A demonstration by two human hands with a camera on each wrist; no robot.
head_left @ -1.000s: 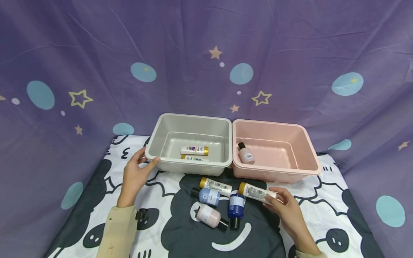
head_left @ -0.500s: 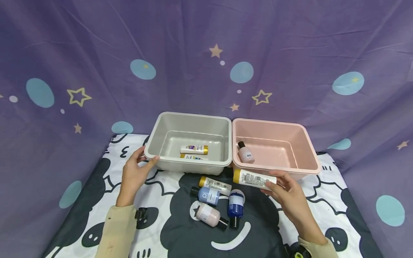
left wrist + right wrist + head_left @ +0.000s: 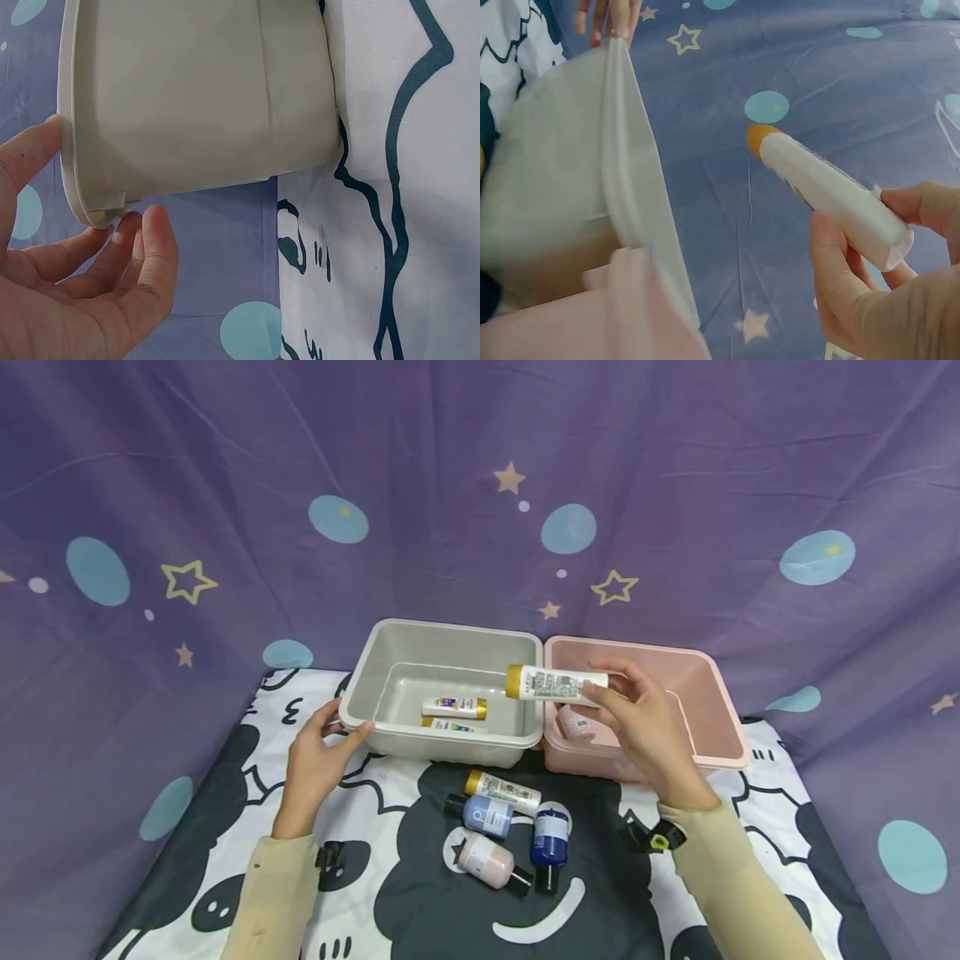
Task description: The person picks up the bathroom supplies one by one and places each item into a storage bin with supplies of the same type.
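My right hand [image 3: 651, 731] holds a white squeeze tube [image 3: 558, 684] with a gold cap by its flat end. The tube is raised over the meeting rims of the two bins, its cap pointing left over the grey bin [image 3: 442, 739]. In the right wrist view, thumb and fingers pinch the tube [image 3: 832, 187] from both sides. My left hand [image 3: 318, 768] grips the grey bin's front left corner. Thumb on the rim, fingertips just under it, shows in the left wrist view. Two smaller white tubes [image 3: 454, 707] with gold caps lie inside the grey bin.
A pink bin [image 3: 705, 693] stands right of the grey one, with a pale pink bottle [image 3: 576, 724] inside, partly hidden. In front lie another white tube [image 3: 506, 790], a light blue bottle [image 3: 486, 816], a dark blue bottle [image 3: 551, 839] and a pale pink bottle [image 3: 487, 860].
My right hand has lifted the white tube from in front of the pink bin, up and leftward to above the bins' rims. The left hand has stayed at the grey bin's corner.
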